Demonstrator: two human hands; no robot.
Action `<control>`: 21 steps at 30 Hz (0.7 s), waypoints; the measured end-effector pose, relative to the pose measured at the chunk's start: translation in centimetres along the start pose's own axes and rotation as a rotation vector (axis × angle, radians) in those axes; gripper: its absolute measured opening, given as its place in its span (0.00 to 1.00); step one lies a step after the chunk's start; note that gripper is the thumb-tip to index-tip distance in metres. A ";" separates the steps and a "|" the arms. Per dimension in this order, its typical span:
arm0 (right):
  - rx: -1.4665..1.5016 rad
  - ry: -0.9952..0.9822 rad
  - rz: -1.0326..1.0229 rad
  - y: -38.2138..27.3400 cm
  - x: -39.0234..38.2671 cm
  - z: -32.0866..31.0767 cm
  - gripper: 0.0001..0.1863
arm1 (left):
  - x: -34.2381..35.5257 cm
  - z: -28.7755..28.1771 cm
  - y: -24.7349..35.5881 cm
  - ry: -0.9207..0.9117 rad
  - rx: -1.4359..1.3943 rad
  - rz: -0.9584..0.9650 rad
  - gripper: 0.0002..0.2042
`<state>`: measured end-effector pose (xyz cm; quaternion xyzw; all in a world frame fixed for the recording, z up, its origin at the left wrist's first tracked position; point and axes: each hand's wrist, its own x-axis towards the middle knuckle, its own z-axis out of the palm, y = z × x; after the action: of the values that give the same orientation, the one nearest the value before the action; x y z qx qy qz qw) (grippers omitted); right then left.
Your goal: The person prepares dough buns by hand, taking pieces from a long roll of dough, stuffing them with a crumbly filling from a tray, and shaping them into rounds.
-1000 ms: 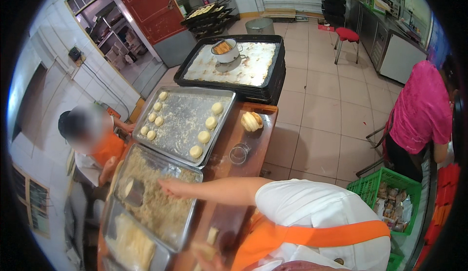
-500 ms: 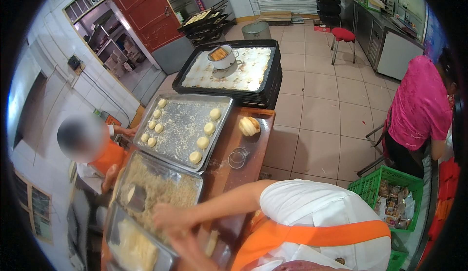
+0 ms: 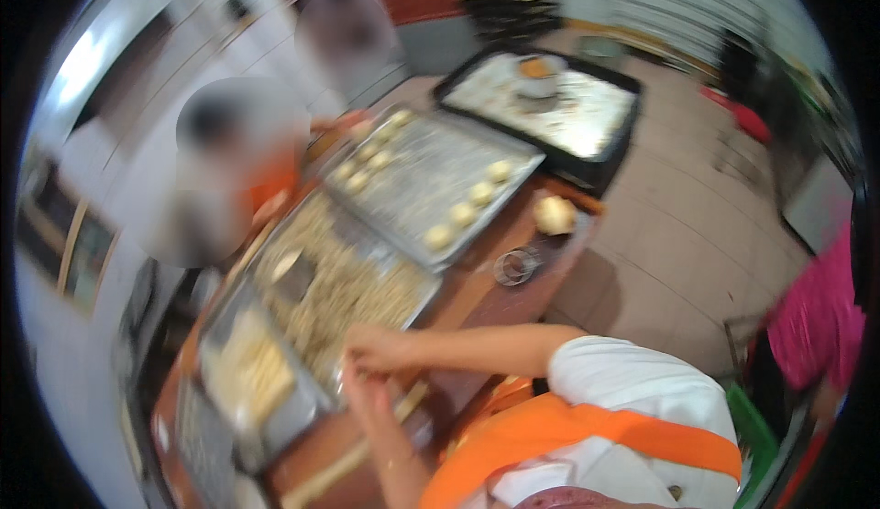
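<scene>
both hands [image 3: 371,362] meet, fingers pinched

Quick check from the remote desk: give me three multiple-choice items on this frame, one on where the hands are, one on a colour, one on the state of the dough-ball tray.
1. Where do the two hands meet?
A. At the near edge of the tray of crumbly filling
B. Over the black tray
C. At the small glass cup

2. What colour is the strap over the white shirt?
A. Green
B. Orange
C. Blue

3. What state is the tray of dough balls in?
A. Stacked under another tray
B. Packed full
C. Partly filled, the middle bare

Answers:
1 A: the left hand and right hand touch at the edge of the filling tray.
2 B: the strap is orange.
3 C: dough balls line the sides of the dough-ball tray only.
</scene>
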<state>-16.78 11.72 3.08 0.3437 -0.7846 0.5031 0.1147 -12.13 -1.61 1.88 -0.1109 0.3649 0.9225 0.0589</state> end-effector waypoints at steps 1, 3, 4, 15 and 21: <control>0.060 0.042 -0.024 0.8 -0.3 -0.1 0.11 | 0.2 0.4 -0.3 -0.003 0.040 0.049 0.13; 0.076 0.116 -0.015 -0.9 -0.6 -1.0 0.11 | 0.8 -0.2 -0.6 -0.013 0.056 0.123 0.14; 0.033 0.120 -0.069 -0.4 -0.7 -1.3 0.11 | 0.9 0.7 -0.9 0.001 0.058 0.161 0.13; -0.114 0.092 -0.122 -0.8 -0.7 0.2 0.09 | 0.5 0.5 -0.1 0.101 0.240 0.173 0.13; 0.087 0.066 0.055 -6.8 3.4 -5.4 0.10 | 0.3 4.7 4.4 -0.147 0.223 0.387 0.26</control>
<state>-15.79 13.25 12.23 0.3100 -0.7670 0.5506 0.1114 -14.01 -1.54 8.03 0.0358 0.4736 0.8763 -0.0809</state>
